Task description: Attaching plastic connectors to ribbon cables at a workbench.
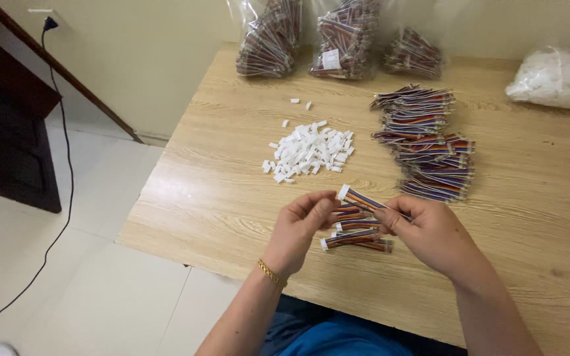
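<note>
Currently, L to R: black power cord (61,165) trails over the tiled floor, well clear of the wooden table (529,217). Loose pile of white connector housings (308,151) lies centre-table, above the hands. Left hand (301,227) has thumb and fingertips pressed together, touching the striped cable's lower run; whether a housing sits in the pinch cannot be told. Ribbon cable piece (363,198), white plug at its upper-left end, is held between both hands just above a few cable pieces (357,236) on the table. Right hand (430,234) pinches the cable's far end. Stack of cable pieces (430,142) sits beyond, bagged stock at rear. For a clean fit: grip close to the plug, keep wires flat, align square w/ the housing, press evenly, no twist.
</note>
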